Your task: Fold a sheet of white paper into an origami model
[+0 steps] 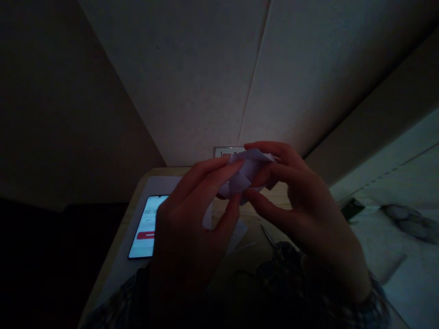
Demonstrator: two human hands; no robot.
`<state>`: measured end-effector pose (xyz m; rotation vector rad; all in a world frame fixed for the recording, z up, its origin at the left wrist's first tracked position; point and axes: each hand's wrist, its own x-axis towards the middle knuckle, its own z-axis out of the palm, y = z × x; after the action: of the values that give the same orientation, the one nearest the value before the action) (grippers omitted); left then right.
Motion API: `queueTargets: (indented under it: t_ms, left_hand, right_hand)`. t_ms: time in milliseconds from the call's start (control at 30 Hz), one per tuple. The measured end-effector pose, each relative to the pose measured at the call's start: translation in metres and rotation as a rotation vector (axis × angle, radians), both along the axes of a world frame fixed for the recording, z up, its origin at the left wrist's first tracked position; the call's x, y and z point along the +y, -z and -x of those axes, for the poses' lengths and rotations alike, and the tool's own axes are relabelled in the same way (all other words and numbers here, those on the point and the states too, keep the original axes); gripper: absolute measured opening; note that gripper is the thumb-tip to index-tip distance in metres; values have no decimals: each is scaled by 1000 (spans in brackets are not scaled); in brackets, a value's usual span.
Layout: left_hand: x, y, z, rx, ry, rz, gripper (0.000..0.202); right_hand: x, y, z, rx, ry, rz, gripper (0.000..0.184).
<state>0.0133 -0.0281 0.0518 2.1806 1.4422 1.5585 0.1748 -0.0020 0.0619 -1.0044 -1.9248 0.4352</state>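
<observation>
Between both hands, above the small wooden table, is a piece of folded white paper (252,167) with several angled flaps and a hollow between them. My left hand (200,208) pinches its left side, fingers on top and thumb underneath. My right hand (295,192) grips the right side, with the index finger reaching into the fold and the thumb below. Parts of the paper are covered by my fingers. Below the hands, a loose scrap of white paper (237,236) lies on the tabletop.
A lit phone (142,228) showing a timer lies on a white sheet (118,274) at the left of the wooden table (157,172). A pointed metal tool (267,234) is partly hidden near my right sleeve. A wall socket (221,151) sits behind the hands.
</observation>
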Motion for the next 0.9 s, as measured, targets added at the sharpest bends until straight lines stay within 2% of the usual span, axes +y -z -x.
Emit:
queueTargets:
  t_ms: [467, 700, 900]
  left_hand:
    - [2, 0, 4, 78, 25, -46, 34]
    - [2, 0, 1, 137, -26, -130, 33]
    - [0, 1, 0, 156, -51, -159, 34]
  right_hand:
    - [1, 1, 1, 40, -14, 44, 14]
    - [1, -4, 4, 48, -15, 63, 14]
    - [1, -4, 5, 30, -15, 16, 13]
